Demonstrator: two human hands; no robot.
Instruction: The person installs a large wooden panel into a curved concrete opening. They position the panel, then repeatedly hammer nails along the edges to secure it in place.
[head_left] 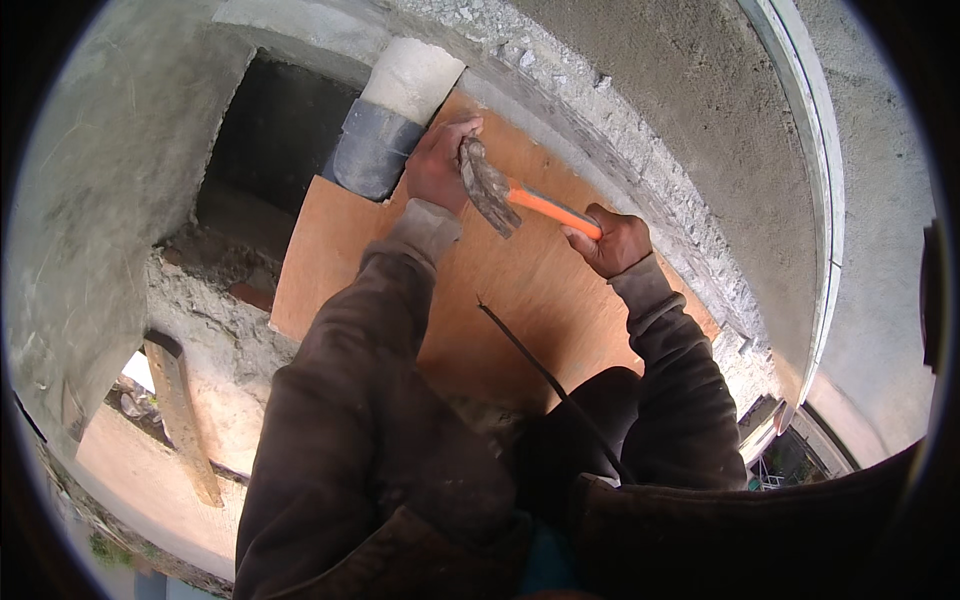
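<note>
My right hand [618, 242] is wrapped round the orange handle of a claw hammer [560, 211]. The worn, dirty hammer head lies close beside my left hand [440, 163], over a plywood sheet [520, 290]. My left hand is closed at the sheet's upper part, and whatever its fingers pinch is hidden or too small to name. Just left of that hand, a grey pipe [375, 150] with a pale, cement-coloured upper part meets a cut-out in the plywood's edge.
A dark rectangular opening [275, 140] lies left of the pipe. Rough broken concrete [640, 150] runs along the plywood's right side. A wooden strip [182, 420] leans at the lower left. One thin dark rod or cord [540, 372] crosses in front of the board near my legs.
</note>
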